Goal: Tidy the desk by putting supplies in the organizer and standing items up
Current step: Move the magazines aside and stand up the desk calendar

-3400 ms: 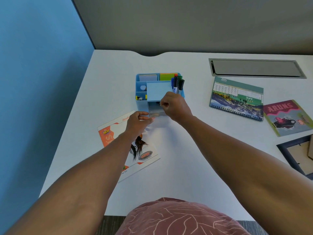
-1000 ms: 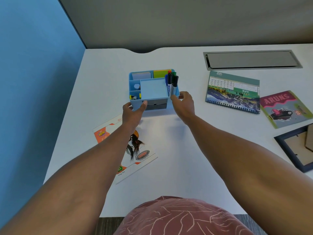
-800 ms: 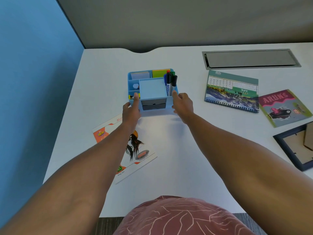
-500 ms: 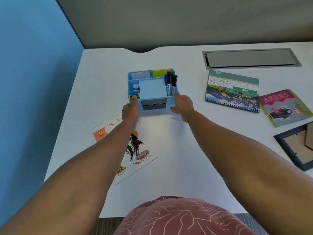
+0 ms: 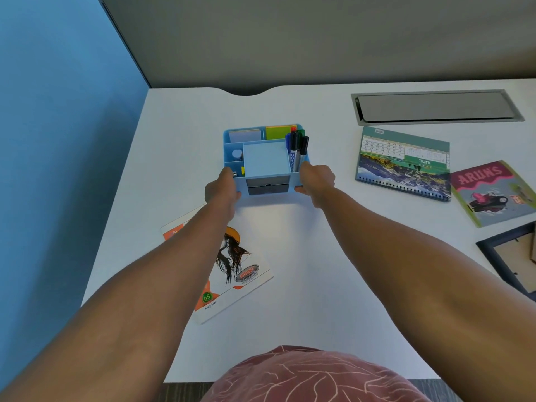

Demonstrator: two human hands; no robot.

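**Both hands clasp the blue organizer**

Toward the far left part of the white table [image 5: 290, 285], a light blue organizer [image 5: 262, 162] sits between two hands. The left hand [image 5: 222, 188] grips its left front corner, fingers curled round the side wall and thumb on the front face. The right hand [image 5: 316, 181] grips the right front corner in the same way, thumb on the front. Whether the organizer's base rests on the table or is lifted off it cannot be told.

Several markers [image 5: 297, 149] stand upright in the organizer's right compartment, with red, green, black and blue caps. A green pad [image 5: 278, 132] and a pale pad [image 5: 244, 136] fill the two back compartments. Small items lie in the left compartments, too small to name. A dark drawer front [image 5: 268, 185] shows at the lower front.

Near the left edge, partly under the left forearm, lies a flat printed card [image 5: 232, 274]. Right of the organizer and well apart from it, a spiral-bound calendar [image 5: 403, 163] lies flat, with a pink and green booklet [image 5: 493, 192] just beside it. A dark picture frame [image 5: 510, 262] lies at the right edge. A grey cable slot [image 5: 435, 107] is set in the table near the far edge.
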